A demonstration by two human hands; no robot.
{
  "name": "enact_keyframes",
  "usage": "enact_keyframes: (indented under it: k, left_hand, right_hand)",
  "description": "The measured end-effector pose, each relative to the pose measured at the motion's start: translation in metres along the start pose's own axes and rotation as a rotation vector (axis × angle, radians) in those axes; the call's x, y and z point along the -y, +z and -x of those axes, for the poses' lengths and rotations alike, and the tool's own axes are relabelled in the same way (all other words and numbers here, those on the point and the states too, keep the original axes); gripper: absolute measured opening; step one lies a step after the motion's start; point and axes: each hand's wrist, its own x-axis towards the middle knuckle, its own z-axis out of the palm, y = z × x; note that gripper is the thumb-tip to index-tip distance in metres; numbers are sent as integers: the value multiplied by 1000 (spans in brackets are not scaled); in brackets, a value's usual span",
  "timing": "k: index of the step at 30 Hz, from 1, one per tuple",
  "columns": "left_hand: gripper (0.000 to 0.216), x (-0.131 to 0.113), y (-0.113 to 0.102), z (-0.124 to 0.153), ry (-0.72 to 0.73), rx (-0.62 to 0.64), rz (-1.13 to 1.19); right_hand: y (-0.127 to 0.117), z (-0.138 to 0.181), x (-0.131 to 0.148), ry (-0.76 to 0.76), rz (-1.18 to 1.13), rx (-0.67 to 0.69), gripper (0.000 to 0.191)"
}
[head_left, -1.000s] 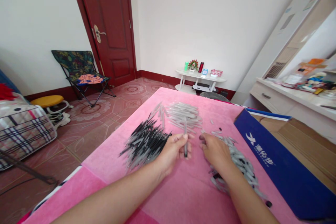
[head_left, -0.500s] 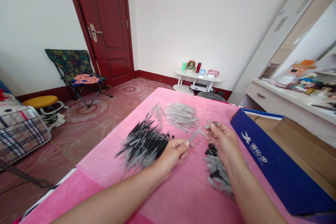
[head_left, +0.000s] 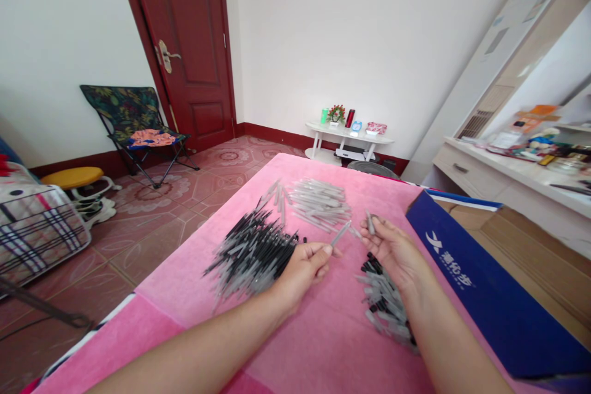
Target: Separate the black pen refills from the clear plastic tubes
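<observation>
My left hand [head_left: 308, 263] pinches a clear pen barrel [head_left: 340, 234], which points up and to the right. In the fingers of my right hand [head_left: 392, 246] is a short greyish pen cap [head_left: 370, 222], held upright. Beside my left hand lies a heap of black-and-clear pen refills [head_left: 252, 255]. A pile of clear pen barrels [head_left: 319, 202] lies beyond both hands. Partly under my right forearm is a heap of translucent pen caps [head_left: 385, 301] with small black pieces among them.
A pink cloth [head_left: 318, 332] covers the table. At the right stands an open blue cardboard box [head_left: 480, 295]. A dresser [head_left: 466, 169] with clutter is beyond it. A folding chair [head_left: 124, 114], a yellow stool [head_left: 71, 178] and a small white table [head_left: 351, 132] stand around the room.
My right hand has turned slightly, and the cap in its fingers now stands upright instead of lying sideways. My left hand and its barrel have hardly moved.
</observation>
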Motion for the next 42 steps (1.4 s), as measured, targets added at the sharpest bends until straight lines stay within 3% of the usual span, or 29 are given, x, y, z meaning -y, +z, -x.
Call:
enact_keyframes:
  k: [4, 9, 17, 29, 42]
  left_hand:
    - [41, -2, 2, 2, -3, 19, -7]
    - [42, -2, 1, 2, -2, 14, -12]
    - [38, 0, -2, 0, 35, -13, 8]
    - [42, -3, 2, 3, -21, -2, -49]
    - [43, 0, 0, -1, -22, -24, -146]
  right_hand:
    - [-4, -4, -3, 71, -63, -31, 8]
    - [-4, -5, -3, 85, -39, 25, 10]
    - [-9, 0, 9, -85, 323, 93, 34]
    - [-9, 2, 18, -301, 719, 171, 24]
    - [-7, 5, 21, -359, 859, 303, 22]
